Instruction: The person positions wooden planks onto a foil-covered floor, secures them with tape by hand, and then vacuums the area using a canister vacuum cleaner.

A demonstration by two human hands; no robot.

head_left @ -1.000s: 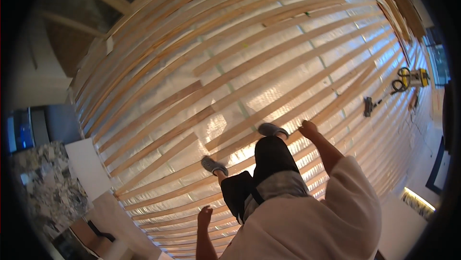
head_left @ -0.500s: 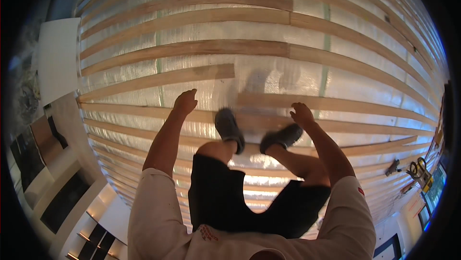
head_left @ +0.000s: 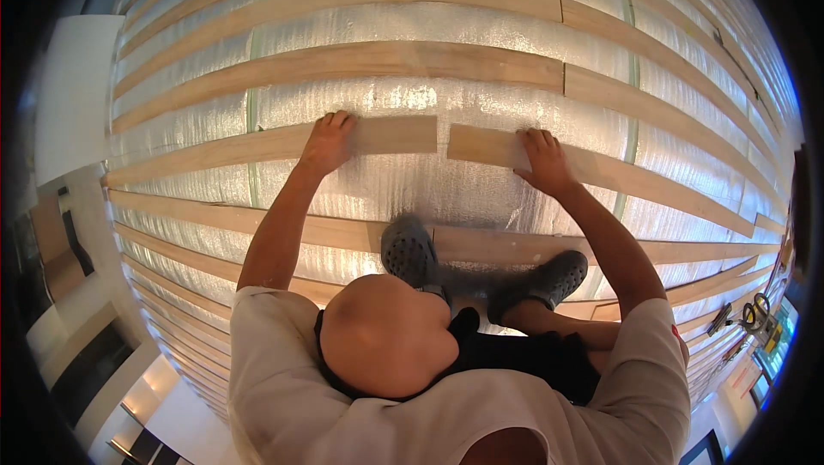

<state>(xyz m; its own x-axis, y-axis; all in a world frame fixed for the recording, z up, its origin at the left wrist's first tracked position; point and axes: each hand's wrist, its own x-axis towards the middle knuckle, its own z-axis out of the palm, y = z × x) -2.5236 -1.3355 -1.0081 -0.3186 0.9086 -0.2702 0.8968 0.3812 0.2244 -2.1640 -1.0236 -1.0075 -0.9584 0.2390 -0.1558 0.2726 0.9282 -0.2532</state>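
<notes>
My left hand (head_left: 330, 140) grips a flat wooden strip (head_left: 399, 134) close to its right end, fingers over its far edge. My right hand (head_left: 548, 161) holds a second wooden strip (head_left: 485, 144) near its left end, with the fingertips at the far edge and the thumb at the near one. The two strips lie almost in line, a narrow gap between their ends. Beneath them is shiny, silvery foil sheeting (head_left: 412, 190). I am squatting; my dark clogs (head_left: 408, 255) are on the near side, by the following row of wooden strips (head_left: 498, 246).
Parallel rows of wooden strips (head_left: 412, 61) run across the foil floor, beyond and behind me. A white panel (head_left: 77, 96) is at the left. At the far right lie tools with black and yellow parts (head_left: 760, 319), by a window. Dark cabinet fronts (head_left: 94, 370) are at lower left.
I have squatted lower. The right-hand strip has moved away from my feet into line with the left one. Both hands, free before, have come down onto the strips.
</notes>
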